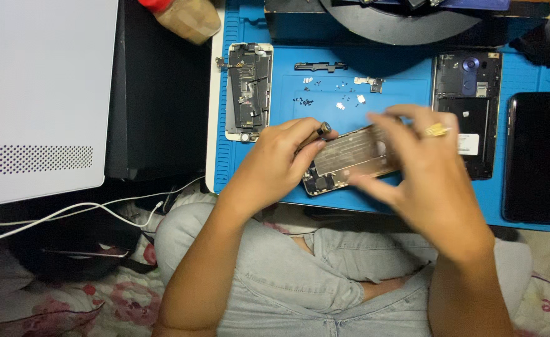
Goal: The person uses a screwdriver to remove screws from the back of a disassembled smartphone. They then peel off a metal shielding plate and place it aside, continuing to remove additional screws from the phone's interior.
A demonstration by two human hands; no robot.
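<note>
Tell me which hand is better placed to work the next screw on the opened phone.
Probably the left hand: it grips the screwdriver with its shaft angled down at the opened phone. The right hand, blurred, steadies the phone's other end and holds no tool.

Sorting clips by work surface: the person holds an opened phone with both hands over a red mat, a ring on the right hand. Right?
Not quite: the mat is blue, not red, as the head view shows. The rest holds: left hand and right hand hold the opened phone, with a ring on the right.
</note>
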